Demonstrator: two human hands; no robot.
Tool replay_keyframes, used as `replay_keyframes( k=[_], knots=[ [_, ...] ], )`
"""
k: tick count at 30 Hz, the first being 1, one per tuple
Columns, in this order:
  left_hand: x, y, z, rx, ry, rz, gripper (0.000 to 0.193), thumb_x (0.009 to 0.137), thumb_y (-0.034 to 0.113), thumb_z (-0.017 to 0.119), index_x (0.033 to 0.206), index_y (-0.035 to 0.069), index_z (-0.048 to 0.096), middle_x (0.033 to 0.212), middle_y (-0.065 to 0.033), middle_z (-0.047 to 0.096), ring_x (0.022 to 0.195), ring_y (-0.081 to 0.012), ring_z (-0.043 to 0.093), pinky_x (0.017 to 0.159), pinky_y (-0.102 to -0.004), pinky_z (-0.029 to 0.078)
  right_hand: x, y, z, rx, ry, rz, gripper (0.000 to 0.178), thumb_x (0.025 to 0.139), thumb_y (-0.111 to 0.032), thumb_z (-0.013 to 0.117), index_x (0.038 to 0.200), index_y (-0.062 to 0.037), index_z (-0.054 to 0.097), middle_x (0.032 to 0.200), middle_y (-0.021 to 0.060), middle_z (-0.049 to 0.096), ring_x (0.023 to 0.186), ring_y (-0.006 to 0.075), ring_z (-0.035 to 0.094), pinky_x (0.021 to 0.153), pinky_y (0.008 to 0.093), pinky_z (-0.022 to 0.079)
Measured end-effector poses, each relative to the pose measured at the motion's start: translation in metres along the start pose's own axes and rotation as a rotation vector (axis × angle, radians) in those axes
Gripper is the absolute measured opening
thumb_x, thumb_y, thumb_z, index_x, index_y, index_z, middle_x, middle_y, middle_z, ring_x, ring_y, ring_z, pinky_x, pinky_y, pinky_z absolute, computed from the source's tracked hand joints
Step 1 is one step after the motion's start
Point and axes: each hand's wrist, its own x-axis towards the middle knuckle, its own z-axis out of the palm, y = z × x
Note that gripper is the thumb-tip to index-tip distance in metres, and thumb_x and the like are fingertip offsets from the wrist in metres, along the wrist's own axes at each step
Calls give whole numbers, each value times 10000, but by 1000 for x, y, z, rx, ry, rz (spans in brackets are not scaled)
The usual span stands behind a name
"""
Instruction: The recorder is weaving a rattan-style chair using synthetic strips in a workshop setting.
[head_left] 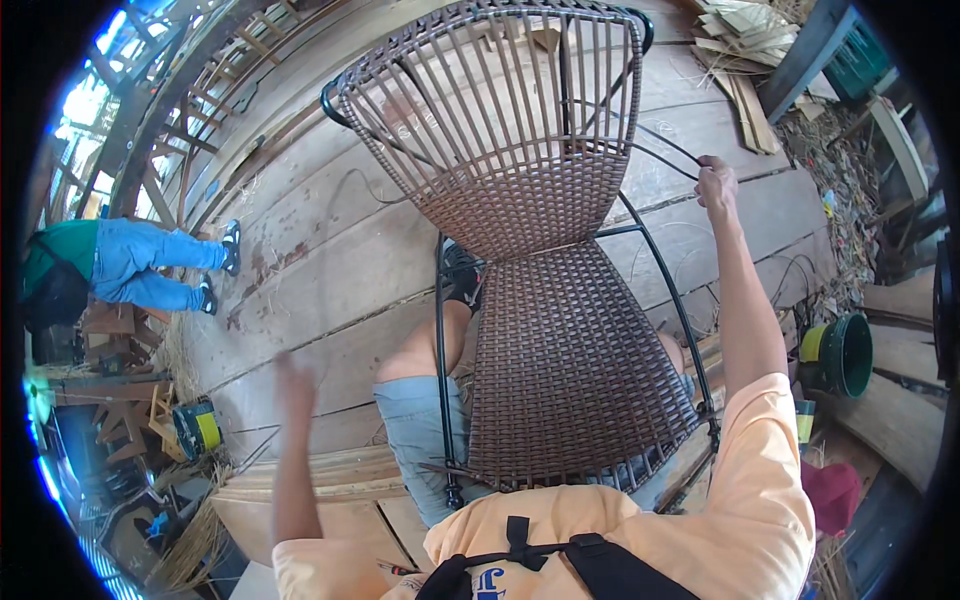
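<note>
— Nearest the lens, what shows?

— Orange shirt [700, 530] with a black strap [560, 555] across the chest, cut off by the lower edge. Just beyond, a brown woven chair [560, 330] lies over the knees, its seat toward the person and its back tipped away over the plank floor [310, 280].

— And the hands?

— Right hand [716, 183] is at the chair's far right side, fingers curled shut around a dark strand [650, 140] that runs off the back. Left hand [293, 378] is raised beside the chair, apart from it and blurred; I cannot tell whether its fingers are spread or closed, and nothing shows in it.

— Anything hidden?

— Chair covers most of the legs; one bare knee [440, 340] shows at its left. Farther off, another person in blue trousers [150, 265] is half cut off at the left rim. A green tub [850, 350] sits right, debris [840, 170] behind it indistinct.
</note>
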Motion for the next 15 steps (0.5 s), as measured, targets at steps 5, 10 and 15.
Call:
replay_keyframes(
  k=[5,10,15],
  knots=[
    [-15,210,-29,-429,-49,208,482,882,366,474,1193,-2,461,1070,-283,546,946,-361,571,830,-439,443,12,3,-5,-268,-85,-339,354,751,-96,450,1057,-122,627,738,173,624,711,285,618,667,372,462],
    [0,262,-9,-723,-320,-57,517,906,432,359,1067,-24,541,971,-314,566,992,-446,520,848,-474,400,-1,-40,-6,-325,-221,-278,294,834,-296,491,947,-56,618,742,173,629,740,303,626,667,388,464],
    [17,285,-26,-650,-310,104,451,913,377,381,1055,-14,555,1003,-279,573,972,-438,528,853,-460,409,24,-25,-8,-296,96,-299,324,845,-296,440,987,-55,603,883,235,616,818,383,609,743,426,474]
  ],
)
